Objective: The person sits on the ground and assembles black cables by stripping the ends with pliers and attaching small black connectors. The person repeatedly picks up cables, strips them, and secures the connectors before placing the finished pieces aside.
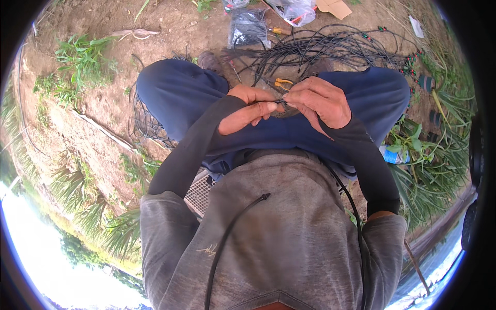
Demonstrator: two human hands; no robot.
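Over my lap, my left hand (250, 109) and my right hand (321, 101) meet with their fingertips almost touching. Both pinch a short, thin black piece (280, 101) that looks like a cable or tube end. The fingers cover most of it, so its exact kind does not show. Just beyond the hands, pliers with yellow-orange handles (283, 82) lie between my legs. A large loose bundle of thin black cables or tubes (315, 47) spreads over the ground ahead, with small red and green pieces (408, 64) at its right end.
Past my feet are a clear bag of black parts (248, 28), an orange-handled tool (279, 31), a white plastic bag (293, 10) and cardboard (335, 7). More black line (147, 121) lies coiled by my left knee. Plants (431, 155) crowd the right; a light crate (199, 192) is beneath me.
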